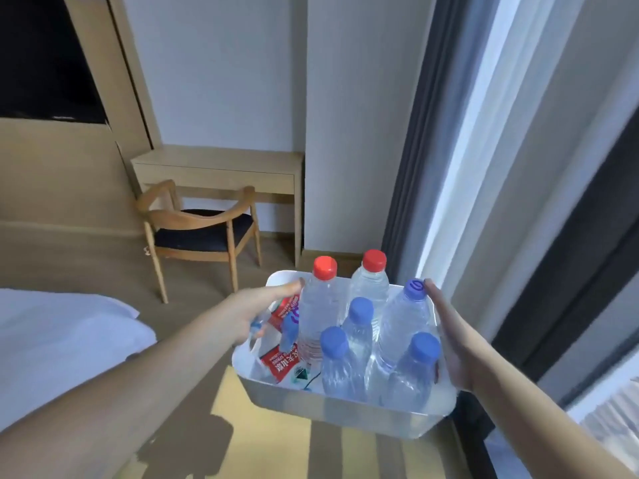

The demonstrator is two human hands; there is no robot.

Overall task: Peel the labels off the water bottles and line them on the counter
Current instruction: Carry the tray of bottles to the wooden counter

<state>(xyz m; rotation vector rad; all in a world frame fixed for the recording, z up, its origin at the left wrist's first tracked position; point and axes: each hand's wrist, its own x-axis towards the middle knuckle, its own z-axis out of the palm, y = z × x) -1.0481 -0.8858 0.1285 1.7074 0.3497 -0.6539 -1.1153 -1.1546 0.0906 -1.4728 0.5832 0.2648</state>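
I hold a white plastic bin in the air, above the floor. My left hand grips its left rim and my right hand presses flat against its right side. Several clear water bottles stand upright inside without labels: two with red caps at the back, the others with blue caps toward the front. Peeled red labels lie on the bin's floor at the left.
A wooden chair with a dark seat stands before a light wooden desk against the far wall. White bedding fills the left. Grey curtains and a window run along the right.
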